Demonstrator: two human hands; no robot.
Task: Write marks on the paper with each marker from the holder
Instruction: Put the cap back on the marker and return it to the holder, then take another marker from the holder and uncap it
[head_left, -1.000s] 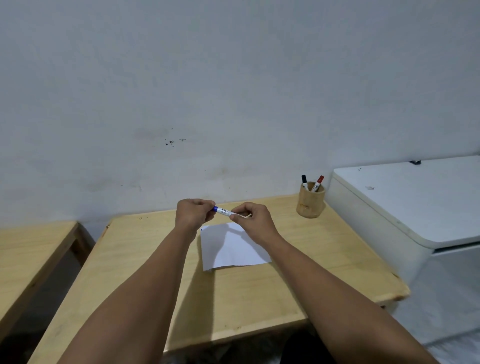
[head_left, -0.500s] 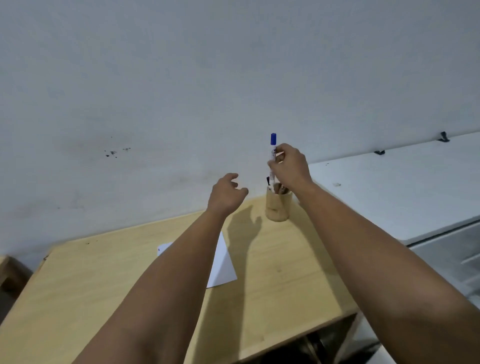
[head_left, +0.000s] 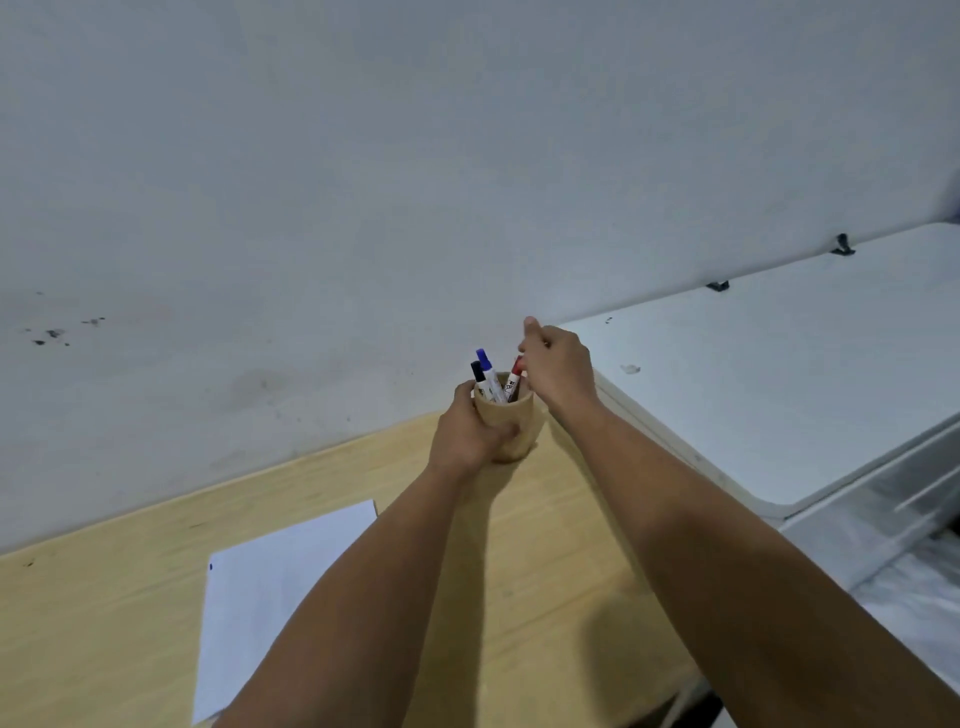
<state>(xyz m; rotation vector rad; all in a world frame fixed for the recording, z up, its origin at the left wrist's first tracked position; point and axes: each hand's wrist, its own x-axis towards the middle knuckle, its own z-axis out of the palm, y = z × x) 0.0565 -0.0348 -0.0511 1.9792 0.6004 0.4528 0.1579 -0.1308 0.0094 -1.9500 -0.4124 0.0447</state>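
Note:
A round wooden holder (head_left: 514, 431) stands at the far right corner of the wooden table (head_left: 566, 561), by the wall. My left hand (head_left: 467, 431) is wrapped around its left side. Three markers stand in it: a black-capped one (head_left: 478, 376), a blue-capped one (head_left: 488, 371) and a red-capped one (head_left: 514, 379). My right hand (head_left: 558, 366) is right above the holder, and its fingers touch the red marker's cap; whether they grip it is hard to tell. A white sheet of paper (head_left: 260, 597) lies nearer on the table, partly under my left forearm, with a small blue mark at its far left corner.
A white cabinet top (head_left: 769, 384) adjoins the table on the right, slightly higher than the table. A pale wall (head_left: 363, 208) runs right behind the holder.
The blue marker went from my right hand into the holder. My left hand moved forward and closed around the holder. My right hand shifted to the red marker. The view tilted closer to the holder.

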